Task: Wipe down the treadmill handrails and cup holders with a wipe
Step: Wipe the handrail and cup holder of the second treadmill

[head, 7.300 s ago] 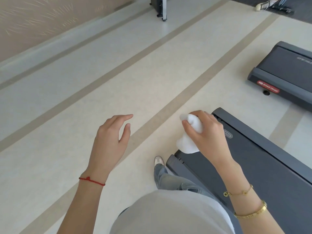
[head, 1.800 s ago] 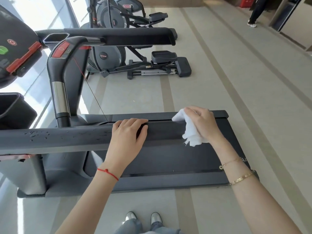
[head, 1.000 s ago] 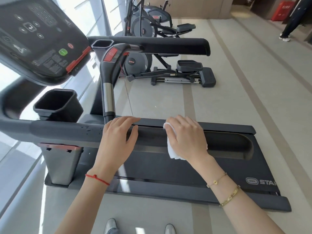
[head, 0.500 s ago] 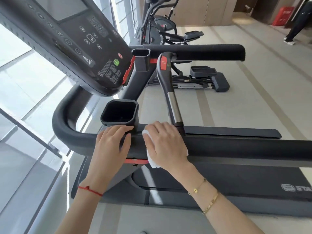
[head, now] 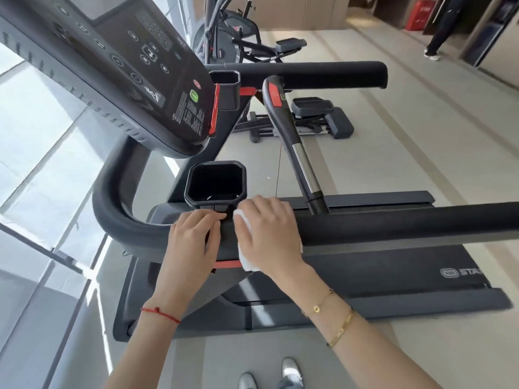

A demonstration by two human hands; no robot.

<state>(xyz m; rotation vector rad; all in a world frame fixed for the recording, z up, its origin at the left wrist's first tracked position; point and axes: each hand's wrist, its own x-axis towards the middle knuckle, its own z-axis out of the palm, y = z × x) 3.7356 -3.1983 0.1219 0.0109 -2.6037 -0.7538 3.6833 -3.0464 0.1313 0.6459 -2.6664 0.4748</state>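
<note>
The near black handrail (head: 393,224) runs across the view and curves up at the left. My right hand (head: 269,234) presses a white wipe (head: 243,220) flat over the rail, just below the near square cup holder (head: 215,182). My left hand (head: 193,242) rests on the rail beside it, fingers curled over the top and touching the cup holder's base. A second cup holder (head: 226,88) and the far handrail (head: 314,75) lie beyond, next to the console (head: 112,68). Most of the wipe is hidden under my palm.
A slanted grip bar (head: 295,144) with a red button rises between the rails. The treadmill belt (head: 393,265) lies below. An elliptical machine (head: 295,119) stands behind, glass windows are at the left, and a person (head: 441,26) stands far right. My shoes (head: 269,377) are on the floor.
The view has drawn closer and shifted slightly right. Both hands stay on the near rail under the cup holder; my right hand with the wipe has edged a little along it.
</note>
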